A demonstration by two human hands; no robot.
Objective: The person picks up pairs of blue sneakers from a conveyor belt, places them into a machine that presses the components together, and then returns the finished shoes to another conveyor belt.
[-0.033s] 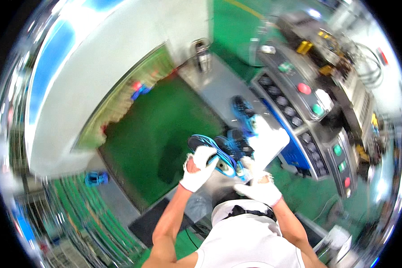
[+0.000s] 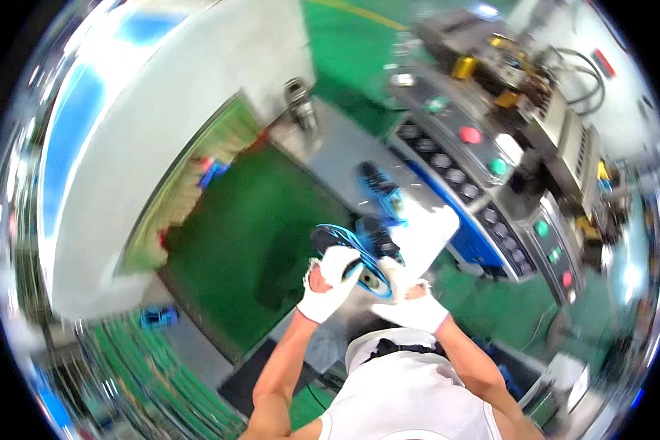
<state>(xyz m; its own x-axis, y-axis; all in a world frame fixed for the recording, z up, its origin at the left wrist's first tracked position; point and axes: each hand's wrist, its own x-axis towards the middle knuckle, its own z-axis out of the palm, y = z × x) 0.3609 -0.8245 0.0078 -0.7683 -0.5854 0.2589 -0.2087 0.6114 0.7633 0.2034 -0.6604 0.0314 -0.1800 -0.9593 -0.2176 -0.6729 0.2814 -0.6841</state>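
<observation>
A blue and black shoe (image 2: pixel 333 235) is held in front of my body, its opening turned up toward me and its toe pointing to the far left. My left hand (image 2: pixel 331 282), in a white work glove, is closed round its left side. The white-gloved right hand (image 2: pixel 413 302) grips the shoe's opening from the right; its fingertips are partly hidden. Just past the held shoe lies another dark shoe (image 2: pixel 376 236) with blue trim. Farther off, a blue and black shoe (image 2: pixel 380 192) rests on the grey ledge, slightly blurred.
A green conveyor belt (image 2: pixel 249 227) runs into a white machine housing (image 2: pixel 169 110) behind a fringed curtain (image 2: pixel 191 194). On the right stands a control panel (image 2: pixel 447 158) with knobs and red and green buttons. A roller rack (image 2: pixel 154 374) is at lower left, near a small blue item (image 2: pixel 159 316).
My right hand has moved left onto the held shoe, away from the other shoes. The surroundings have shifted left in view as my head turned.
</observation>
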